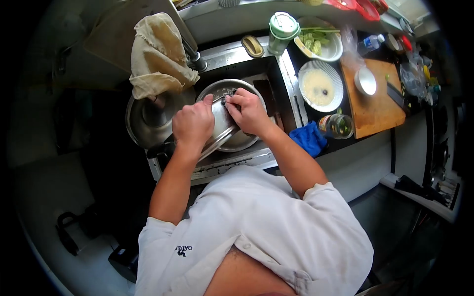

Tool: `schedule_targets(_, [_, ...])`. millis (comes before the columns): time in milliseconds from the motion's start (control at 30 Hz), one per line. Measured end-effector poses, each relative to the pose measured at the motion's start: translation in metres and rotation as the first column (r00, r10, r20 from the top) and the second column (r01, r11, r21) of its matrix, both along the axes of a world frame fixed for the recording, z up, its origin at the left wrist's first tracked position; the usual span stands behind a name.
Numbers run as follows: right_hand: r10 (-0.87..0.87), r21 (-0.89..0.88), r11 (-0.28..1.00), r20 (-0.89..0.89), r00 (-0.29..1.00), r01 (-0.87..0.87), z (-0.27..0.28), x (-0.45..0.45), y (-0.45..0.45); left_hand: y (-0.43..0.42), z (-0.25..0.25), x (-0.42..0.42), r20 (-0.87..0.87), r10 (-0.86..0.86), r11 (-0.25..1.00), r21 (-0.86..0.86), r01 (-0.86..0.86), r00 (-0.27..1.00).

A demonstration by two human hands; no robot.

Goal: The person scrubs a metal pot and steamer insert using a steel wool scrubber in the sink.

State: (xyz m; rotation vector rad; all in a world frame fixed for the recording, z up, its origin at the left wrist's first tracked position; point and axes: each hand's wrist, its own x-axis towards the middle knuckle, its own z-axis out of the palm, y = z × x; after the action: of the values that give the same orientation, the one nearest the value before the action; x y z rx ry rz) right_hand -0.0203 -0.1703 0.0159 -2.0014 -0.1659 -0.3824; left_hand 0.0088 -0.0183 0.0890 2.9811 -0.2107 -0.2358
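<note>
My left hand [193,122] is closed round the near-left side of a shiny metal pan [217,143], held tilted over the sink. A black handle [164,147] sticks out by the left wrist. Over the pan, my right hand [248,112] pinches a small dark scrap [225,99] that looks like a scourer. The two hands almost meet. Below them, a round metal basin [237,85] sits in the sink [276,74]. Part of the pan is hidden by my hands and forearms.
Left of the basin, a beige cloth [160,54] hangs near the faucet [197,61], above another metal bowl [136,123]. To the right are a green lidded cup [283,34], a fluted bowl of cloudy liquid [316,84], a glass jar [340,126], a blue cloth [309,139] and a cutting board [377,111].
</note>
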Motion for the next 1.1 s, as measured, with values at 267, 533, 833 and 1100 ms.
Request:
schedule_targets(267, [-0.240,-0.114,0.968,-0.185,0.953,0.222,-0.064,0.032,-0.065,-0.048,-0.045,0.017,-0.103,-0.115,0.992,-0.072,0.108,0.988])
schedule_targets(533, [-0.288,-0.088,0.956,-0.475,0.831,0.281,-0.093,0.020,-0.094,-0.006,-0.040,0.003,0.200,-0.452,0.888,0.004,0.461,0.869])
schedule_targets(833, [-0.071,-0.109,0.991,0.062,0.996,0.077,-0.030,0.013,-0.040,0.040,-0.044,0.006,0.158,-0.381,0.909,-0.112,0.400,0.911])
schedule_targets(1100, [-0.280,-0.132,0.956,-0.130,0.951,0.263,-0.066,0.017,-0.067,0.042,-0.042,0.013,0.017,-0.474,0.858,-0.215,0.466,0.881])
